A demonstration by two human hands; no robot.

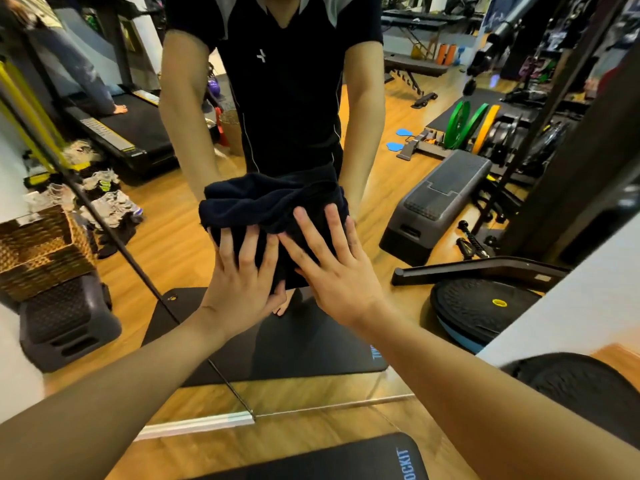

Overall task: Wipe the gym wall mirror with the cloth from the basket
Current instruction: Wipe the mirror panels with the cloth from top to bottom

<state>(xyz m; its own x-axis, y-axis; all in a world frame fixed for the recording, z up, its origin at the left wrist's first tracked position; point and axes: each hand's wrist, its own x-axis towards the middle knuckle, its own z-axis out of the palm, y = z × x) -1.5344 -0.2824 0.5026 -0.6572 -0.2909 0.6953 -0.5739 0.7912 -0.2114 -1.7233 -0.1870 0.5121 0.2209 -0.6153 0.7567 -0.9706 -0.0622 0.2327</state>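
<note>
Both hands were flat on the dark navy, soft bunched-up cloth (273,206), pressing it against the large frameless glass wall mirror (363,133): the left hand (242,278) had its fingers spread and only slightly bent over the lower folds, the right hand (332,268) lay at about three o'clock of it, fingers straight and splayed, neither one clutching the fabric. The cloth sat near the middle of the glass, wadded thick rather than folded flat, and that looked like the first risk: a lumpy pad would likely touch the pane unevenly and leave streaks or missed bands. With open palms and no real hold, the fleecy material could also slip out and drop toward the floor at six o'clock if the push eased off. Bare fingertips (301,216) reached the cloth's upper edge, so a small slide might put them on the glass and smear it. Leaning hard on a smooth, rigid pane seemed unwise too, since the hands could skid. At nine o'clock stood the brown woven wicker basket (41,251), coarse and boxy, on a dark textured plastic step platform (65,327); at six o'clock lay a black foam exercise mat (329,462) on glossy wood-look flooring (214,441).
</note>
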